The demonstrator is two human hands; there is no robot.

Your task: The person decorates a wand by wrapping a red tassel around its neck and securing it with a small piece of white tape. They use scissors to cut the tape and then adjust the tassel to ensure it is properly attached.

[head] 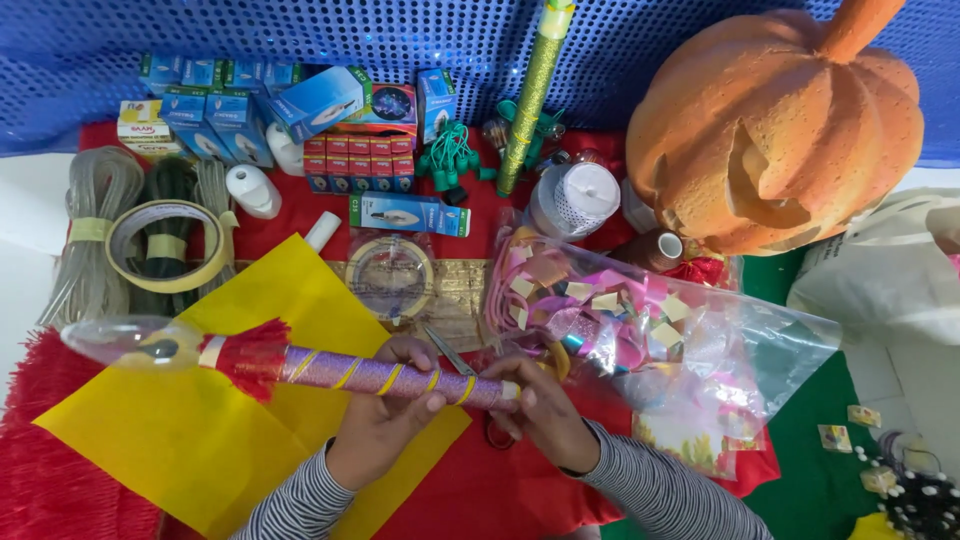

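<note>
My left hand [385, 420] and my right hand [540, 408] hold a purple glittery stick [375, 375] wound with yellow bands, lying level above a yellow paper sheet [190, 430]. The stick's left end has a red fringe [255, 355] and a clear bulb [125, 340]. My left hand grips the middle of the stick, and my right hand pinches its white right end. Scissors [450, 352] lie just behind my hands, partly hidden.
A clear bag of coloured paper pieces [640, 330] lies to the right. Behind are a tape roll [165, 245], coiled cables [95, 230], small bulb boxes [250, 105], a green glitter stick [530, 100] and a large orange pumpkin [780, 125].
</note>
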